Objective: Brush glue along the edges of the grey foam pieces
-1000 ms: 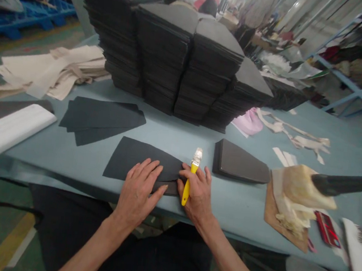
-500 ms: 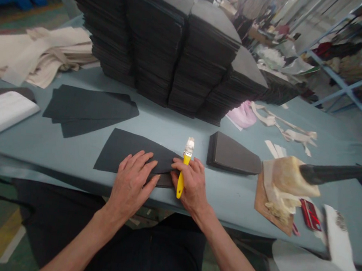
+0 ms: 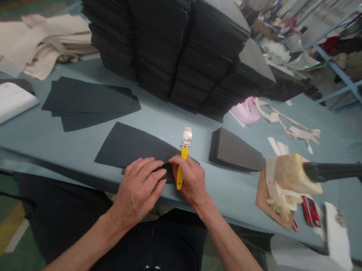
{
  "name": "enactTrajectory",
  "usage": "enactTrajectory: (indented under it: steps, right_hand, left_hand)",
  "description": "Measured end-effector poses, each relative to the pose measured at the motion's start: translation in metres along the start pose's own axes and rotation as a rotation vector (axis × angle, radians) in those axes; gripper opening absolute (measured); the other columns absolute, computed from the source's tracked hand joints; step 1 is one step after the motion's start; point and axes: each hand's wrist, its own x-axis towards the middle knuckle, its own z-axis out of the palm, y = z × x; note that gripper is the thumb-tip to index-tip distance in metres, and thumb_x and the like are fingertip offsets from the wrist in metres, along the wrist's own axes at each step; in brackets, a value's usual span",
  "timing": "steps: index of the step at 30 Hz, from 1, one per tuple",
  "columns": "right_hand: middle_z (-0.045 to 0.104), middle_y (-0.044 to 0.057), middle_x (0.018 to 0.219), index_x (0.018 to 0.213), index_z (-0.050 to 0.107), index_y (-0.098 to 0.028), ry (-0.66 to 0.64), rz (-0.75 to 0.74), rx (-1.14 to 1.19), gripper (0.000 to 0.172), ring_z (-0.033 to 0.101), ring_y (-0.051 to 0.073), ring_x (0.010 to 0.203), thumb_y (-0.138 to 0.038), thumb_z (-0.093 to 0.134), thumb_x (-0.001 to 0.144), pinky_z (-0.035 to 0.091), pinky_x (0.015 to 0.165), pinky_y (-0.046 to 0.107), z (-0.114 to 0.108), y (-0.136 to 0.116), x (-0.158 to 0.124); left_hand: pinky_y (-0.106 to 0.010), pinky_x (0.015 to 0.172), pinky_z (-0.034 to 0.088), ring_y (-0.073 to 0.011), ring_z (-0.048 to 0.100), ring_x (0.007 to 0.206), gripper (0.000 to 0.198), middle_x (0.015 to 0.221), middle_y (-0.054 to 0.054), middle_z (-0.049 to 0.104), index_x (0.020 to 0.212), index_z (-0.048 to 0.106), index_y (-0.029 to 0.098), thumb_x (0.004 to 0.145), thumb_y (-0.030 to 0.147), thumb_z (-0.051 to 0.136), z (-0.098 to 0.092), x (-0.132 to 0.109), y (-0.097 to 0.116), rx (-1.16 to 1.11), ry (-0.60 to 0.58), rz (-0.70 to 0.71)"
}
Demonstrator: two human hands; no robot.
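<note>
The left hand (image 3: 141,188) rests on a tapered black sheet (image 3: 126,146), fingers loosely extended, while the curled right hand (image 3: 193,180) grips a yellow-handled paintbrush (image 3: 184,154), fingertips touching the sheet

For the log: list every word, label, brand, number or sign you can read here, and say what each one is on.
Readable text: none.
White piece at far right: dark marks near its upper end, too blurred to read.
Red object beside it: any lettering is too small and blurred to tell.
Yellow brush: no lettering can be made out.
</note>
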Motion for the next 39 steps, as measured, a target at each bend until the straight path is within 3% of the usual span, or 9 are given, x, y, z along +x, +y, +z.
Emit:
enactTrajectory:
  steps: [4, 9, 13, 25, 39]
  right_hand:
    - [0.08, 0.005, 0.102, 0.114, 0.073, -0.024, 0.002, 0.008, 0.03, 0.023, 0.073, 0.018, 0.086, -0.013, 0.055, 0.107, 0.055, 0.078, 0.028, -0.002, 0.0, -0.002]
    - [0.079, 0.005, 0.102, 0.115, 0.07, -0.024, 0.036, 0.018, 0.079, 0.021, 0.074, 0.017, 0.089, -0.013, 0.054, 0.108, 0.056, 0.079, 0.027, -0.003, 0.002, -0.006]
    - [0.079, 0.005, 0.102, 0.115, 0.069, -0.024, 0.062, 0.024, 0.108, 0.019, 0.074, 0.017, 0.088, -0.013, 0.055, 0.109, 0.056, 0.08, 0.027, -0.003, 0.003, -0.006]
    - [0.078, 0.006, 0.104, 0.115, 0.065, -0.027, 0.125, -0.043, 0.131, 0.025, 0.075, 0.019, 0.091, -0.006, 0.058, 0.103, 0.06, 0.081, 0.029, -0.018, 0.01, -0.015]
    - [0.077, 0.006, 0.104, 0.114, 0.066, -0.025, 0.115, -0.03, 0.091, 0.03, 0.076, 0.018, 0.088, 0.0, 0.064, 0.099, 0.06, 0.077, 0.027, -0.04, 0.027, -0.045]
  left_hand:
    - [-0.046, 0.112, 0.059, -0.026, 0.073, 0.126, 0.021, 0.125, -0.008, 0.082, 0.121, 0.074, 0.023, 0.105, 0.021, 0.061, 0.001, -0.006, 0.013, -0.042, -0.074, 0.052]
    - [-0.043, 0.111, 0.06, -0.0263, 0.072, 0.129, 0.023, 0.126, -0.006, 0.082, 0.12, 0.074, 0.024, 0.1, 0.014, 0.066, 0.002, -0.015, 0.02, -0.028, -0.015, 0.089]
    - [-0.042, 0.109, 0.062, -0.0257, 0.072, 0.125, 0.023, 0.125, -0.009, 0.082, 0.123, 0.073, 0.02, 0.103, 0.017, 0.062, 0.003, -0.018, 0.023, -0.001, -0.078, 0.121]
    - [-0.045, 0.114, 0.054, -0.0293, 0.065, 0.129, 0.029, 0.137, -0.012, 0.077, 0.13, 0.072, 0.014, 0.104, 0.02, 0.06, 0.006, -0.019, 0.033, 0.044, -0.141, 0.057]
    - [-0.043, 0.111, 0.052, -0.028, 0.065, 0.124, 0.027, 0.129, -0.011, 0.078, 0.128, 0.072, 0.016, 0.103, 0.02, 0.064, 0.01, -0.024, 0.034, 0.059, -0.111, 0.037]
